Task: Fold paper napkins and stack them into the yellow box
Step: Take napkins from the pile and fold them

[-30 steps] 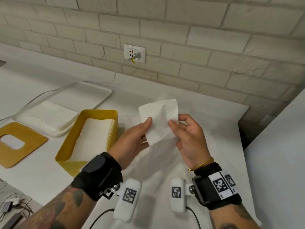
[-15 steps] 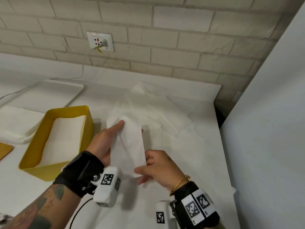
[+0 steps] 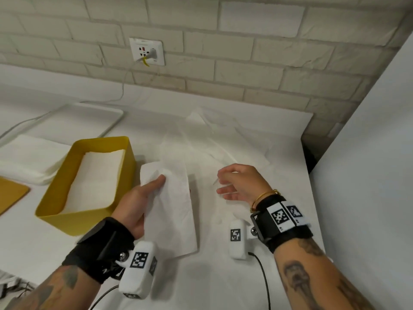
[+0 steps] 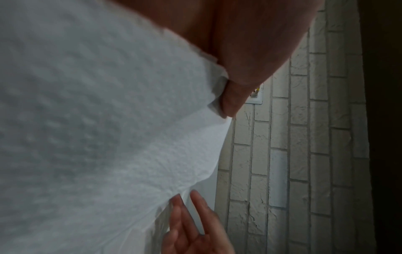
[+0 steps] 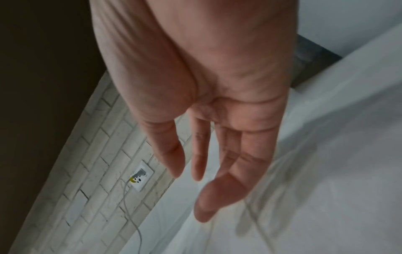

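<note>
I see a yellow box (image 3: 89, 211) with white napkins (image 3: 93, 177) inside. My left hand (image 3: 136, 204) holds a white napkin (image 3: 172, 211) with tiny bumps, and the wall (image 3: 245, 52) is pale brick.

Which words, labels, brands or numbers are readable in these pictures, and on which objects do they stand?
No readable text in any view.
Wall socket: small marks on its plate, too small and blurred to read.
Wrist cameras and right wristband: black-and-white square code markers only, no letters or numbers.
Yellow box and napkin: no print visible.
</note>
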`<state>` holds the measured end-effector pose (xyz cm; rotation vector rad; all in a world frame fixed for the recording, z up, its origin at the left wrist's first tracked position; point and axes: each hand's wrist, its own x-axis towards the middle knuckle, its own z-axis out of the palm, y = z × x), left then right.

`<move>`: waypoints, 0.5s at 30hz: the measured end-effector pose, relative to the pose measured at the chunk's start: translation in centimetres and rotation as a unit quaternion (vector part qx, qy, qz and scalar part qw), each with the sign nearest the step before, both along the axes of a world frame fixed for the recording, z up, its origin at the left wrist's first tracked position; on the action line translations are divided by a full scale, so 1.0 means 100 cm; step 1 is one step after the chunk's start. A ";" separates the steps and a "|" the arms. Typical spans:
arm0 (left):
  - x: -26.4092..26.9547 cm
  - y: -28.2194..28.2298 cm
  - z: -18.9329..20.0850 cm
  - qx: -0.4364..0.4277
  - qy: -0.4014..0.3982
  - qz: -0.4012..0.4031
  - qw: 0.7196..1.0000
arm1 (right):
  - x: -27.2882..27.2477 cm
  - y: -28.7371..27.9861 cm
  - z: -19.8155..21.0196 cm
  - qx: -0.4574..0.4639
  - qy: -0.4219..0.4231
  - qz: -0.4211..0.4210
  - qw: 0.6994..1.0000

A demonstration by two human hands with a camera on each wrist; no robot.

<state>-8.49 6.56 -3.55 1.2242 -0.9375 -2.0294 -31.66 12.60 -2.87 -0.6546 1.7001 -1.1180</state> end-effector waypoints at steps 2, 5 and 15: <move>0.001 -0.001 0.001 -0.003 -0.007 0.001 1.000 | 0.009 -0.003 -0.005 -0.002 -0.036 -0.013 0.999; 0.002 -0.001 0.002 0.002 -0.006 -0.006 1.000 | 0.018 -0.010 -0.009 -0.025 -0.102 -0.051 0.993; -0.002 -0.006 0.016 -0.099 -0.033 0.043 0.994 | 0.008 -0.007 0.027 -0.177 0.281 -0.044 0.942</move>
